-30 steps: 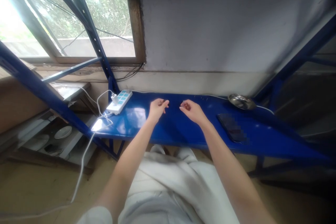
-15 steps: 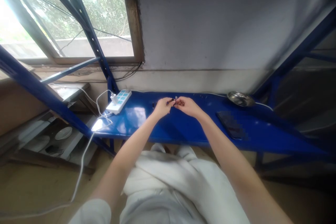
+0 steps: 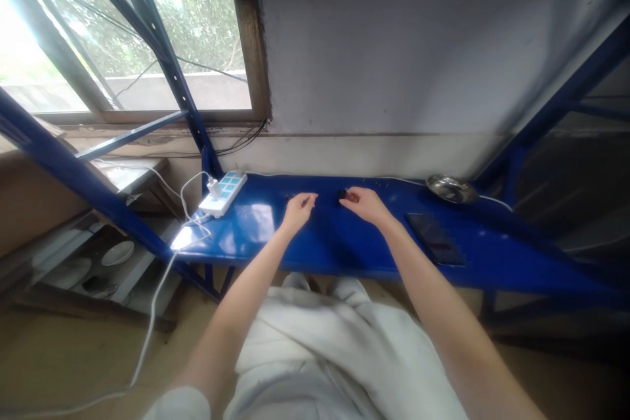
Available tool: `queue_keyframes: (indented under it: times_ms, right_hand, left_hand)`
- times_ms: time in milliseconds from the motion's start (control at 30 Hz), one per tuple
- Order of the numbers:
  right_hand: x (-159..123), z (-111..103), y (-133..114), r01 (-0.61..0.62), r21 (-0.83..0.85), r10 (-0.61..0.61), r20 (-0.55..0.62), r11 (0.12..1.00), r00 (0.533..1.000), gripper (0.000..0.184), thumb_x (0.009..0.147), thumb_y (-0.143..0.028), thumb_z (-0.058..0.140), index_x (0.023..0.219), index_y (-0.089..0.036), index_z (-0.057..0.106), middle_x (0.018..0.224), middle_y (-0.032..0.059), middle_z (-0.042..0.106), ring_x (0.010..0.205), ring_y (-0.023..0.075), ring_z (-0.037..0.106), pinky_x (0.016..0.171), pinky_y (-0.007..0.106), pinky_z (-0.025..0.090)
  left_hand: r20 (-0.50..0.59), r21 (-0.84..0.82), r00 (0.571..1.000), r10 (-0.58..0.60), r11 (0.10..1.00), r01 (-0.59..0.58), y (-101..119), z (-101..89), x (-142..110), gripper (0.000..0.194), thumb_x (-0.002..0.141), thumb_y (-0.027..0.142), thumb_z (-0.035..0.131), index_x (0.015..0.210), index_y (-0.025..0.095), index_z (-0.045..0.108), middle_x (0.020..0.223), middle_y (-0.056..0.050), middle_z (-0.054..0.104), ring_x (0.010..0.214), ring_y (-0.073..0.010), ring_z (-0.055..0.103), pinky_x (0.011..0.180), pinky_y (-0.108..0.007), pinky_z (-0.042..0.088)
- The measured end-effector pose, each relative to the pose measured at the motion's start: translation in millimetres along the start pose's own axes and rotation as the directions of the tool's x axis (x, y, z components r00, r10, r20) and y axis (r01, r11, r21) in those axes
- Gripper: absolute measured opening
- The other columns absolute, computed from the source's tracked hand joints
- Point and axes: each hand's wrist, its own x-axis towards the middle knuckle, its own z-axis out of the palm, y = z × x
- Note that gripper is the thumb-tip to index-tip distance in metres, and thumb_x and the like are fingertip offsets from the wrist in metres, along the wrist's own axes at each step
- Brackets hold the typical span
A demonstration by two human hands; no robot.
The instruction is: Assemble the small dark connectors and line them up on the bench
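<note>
My left hand (image 3: 298, 210) is closed in a pinch above the blue table (image 3: 325, 243), round a small dark piece too tiny to name. A hand's width to the right, my right hand (image 3: 364, 203) has its fingers closed on a small black object (image 3: 342, 195) that shows at the fingertips. Its kind is not clear. Another small dark item (image 3: 289, 197) lies partly hidden behind my left hand. The two hands are apart, both over the middle of the table.
A white power strip (image 3: 224, 193) with a plug and cable lies at the table's left end. To the right are a shiny metal bowl (image 3: 450, 189) and a dark flat tablet-like object (image 3: 433, 236). Blue metal posts (image 3: 184, 92) frame both sides; small bits lie near the wall.
My hands were together at the middle with a small dark thing between them. They have moved apart, the left to the left and the right to the right, each with a small piece.
</note>
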Motion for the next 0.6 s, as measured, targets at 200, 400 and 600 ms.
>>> queue_keyframes:
  times_ms: [200,400,600]
  right_hand:
    - [-12,26,53,-0.244,0.023,0.244,-0.166,0.97,0.955,0.019,0.064,-0.036,0.056,0.06,-0.018,0.054,0.061,0.0034,0.059,0.058,0.0156,0.053,0.054,0.026,0.039]
    - [5,61,71,-0.218,0.04,0.221,-0.177,0.975,0.959,0.019,0.066,-0.036,0.054,0.06,-0.018,0.054,0.061,0.0032,0.059,0.057,0.0155,0.053,0.052,0.026,0.041]
    - [21,74,81,-0.216,-0.023,0.211,-0.129,0.976,0.969,0.015,0.068,-0.031,0.054,0.06,-0.018,0.053,0.063,0.0035,0.059,0.057,0.0149,0.054,0.053,0.026,0.042]
  left_hand:
    - [-0.166,0.038,0.971,-0.174,0.982,0.183,-59,-5.3,-17,0.021,0.078,0.027,0.05,0.083,0.015,0.067,0.062,0.001,0.056,0.044,-0.006,0.044,0.045,-0.017,0.035]
    - [-0.187,-0.021,0.959,-0.214,0.977,0.214,-73,-3.6,-22,0.025,0.078,0.033,0.05,0.084,0.013,0.065,0.062,0.001,0.054,0.041,-0.0047,0.042,0.04,-0.016,0.033]
    - [-0.206,-0.09,0.953,-0.224,0.974,0.209,-78,-6.1,-23,0.025,0.077,0.033,0.049,0.08,0.014,0.064,0.059,0.002,0.053,0.039,-0.0045,0.041,0.041,-0.017,0.033]
